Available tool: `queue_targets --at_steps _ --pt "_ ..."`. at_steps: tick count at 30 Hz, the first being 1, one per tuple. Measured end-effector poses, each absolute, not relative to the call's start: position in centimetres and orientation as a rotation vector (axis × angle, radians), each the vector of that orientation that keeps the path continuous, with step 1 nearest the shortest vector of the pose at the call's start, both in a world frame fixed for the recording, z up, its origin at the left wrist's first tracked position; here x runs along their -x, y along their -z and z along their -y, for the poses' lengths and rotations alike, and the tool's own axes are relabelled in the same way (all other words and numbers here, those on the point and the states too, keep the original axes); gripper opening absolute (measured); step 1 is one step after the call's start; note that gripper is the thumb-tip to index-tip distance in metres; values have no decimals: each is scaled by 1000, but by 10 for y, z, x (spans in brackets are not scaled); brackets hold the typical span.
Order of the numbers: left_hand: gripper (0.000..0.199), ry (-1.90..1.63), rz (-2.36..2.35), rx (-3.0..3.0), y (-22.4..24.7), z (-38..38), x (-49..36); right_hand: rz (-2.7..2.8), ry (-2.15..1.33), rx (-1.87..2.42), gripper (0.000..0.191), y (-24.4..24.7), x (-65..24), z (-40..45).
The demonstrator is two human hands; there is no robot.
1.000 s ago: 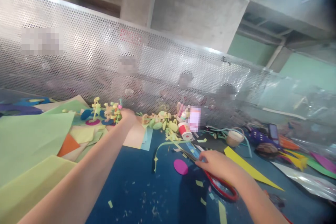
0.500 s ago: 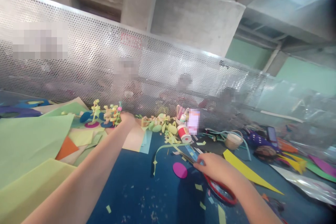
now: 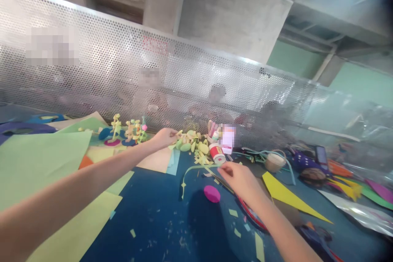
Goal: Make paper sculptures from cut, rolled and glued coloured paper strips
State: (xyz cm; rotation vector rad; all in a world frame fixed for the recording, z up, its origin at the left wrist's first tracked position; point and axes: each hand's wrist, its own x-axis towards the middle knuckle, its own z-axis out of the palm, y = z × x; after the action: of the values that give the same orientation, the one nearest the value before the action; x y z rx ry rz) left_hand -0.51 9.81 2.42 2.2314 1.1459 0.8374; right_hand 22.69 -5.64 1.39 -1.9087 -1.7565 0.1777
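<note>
My left hand (image 3: 166,137) reaches to the left edge of a pile of pale yellow-green cut pieces (image 3: 192,143), its fingers pinched on something I cannot make out. The fingers of my right hand (image 3: 236,174) are pressed together at the right end of a thin green strip (image 3: 196,167), which curves down to the left. Red-handled scissors (image 3: 250,213) lie partly hidden under my right hand and forearm. A magenta oval (image 3: 212,193) rests on the blue table (image 3: 147,208). Just beyond my right hand is a red and white spool (image 3: 217,153).
Green and yellow sheets (image 3: 46,163) cover the left side. Small figures on round bases (image 3: 112,142) stand behind them. A yellow triangle (image 3: 291,198), a paper cup (image 3: 274,161) and a purple dotted item (image 3: 307,163) lie right. A perforated metal screen (image 3: 101,57) runs behind.
My left hand has moved right, from beside the small figures to the yellow-green pile. My right hand has left the scissors and moved up to the green strip's end.
</note>
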Motion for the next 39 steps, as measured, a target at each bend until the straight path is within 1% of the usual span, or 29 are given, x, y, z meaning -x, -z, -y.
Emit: queue_targets --at_steps 1,2,4,5,7,11,16,21,24,30,34,37,39 --pt "28 -813 -1057 -2185 -23 -82 5 1744 -273 1804 19 -10 -221 55" --pt "31 -787 -980 -2138 -21 -66 5 1723 -372 1705 22 -5 -214 54" --pt "33 -726 -816 -2021 -16 -33 6 1651 -561 1538 33 4 -198 53" --pt "34 -669 -636 -1767 -13 -18 7 1607 -637 1471 37 9 -191 53" --pt "34 -569 -445 -1397 -7 6 10 1521 -748 1367 39 16 -178 55" --pt "33 -471 -456 -1084 0 28 18 1413 -883 1265 35 23 -167 61" --pt "31 -268 -498 -991 18 29 25 1445 -1084 1253 28 19 -169 65" --pt "38 -131 -423 -950 34 36 21 1503 -1228 1235 32 25 -160 70" --pt "38 -139 -405 -941 38 41 17 1526 -1203 1253 32 33 -154 71" --pt "27 -260 -472 -962 44 44 19 1495 -1128 1319 30 37 -150 72" --pt "17 -358 -441 -944 46 42 20 1412 -1215 1256 31 33 -147 73" --pt "18 -420 -396 -912 48 41 19 1330 -1312 1182 30 33 -147 72" --pt "22 -421 -395 -905 49 40 19 1334 -1311 1173 28 34 -148 72"
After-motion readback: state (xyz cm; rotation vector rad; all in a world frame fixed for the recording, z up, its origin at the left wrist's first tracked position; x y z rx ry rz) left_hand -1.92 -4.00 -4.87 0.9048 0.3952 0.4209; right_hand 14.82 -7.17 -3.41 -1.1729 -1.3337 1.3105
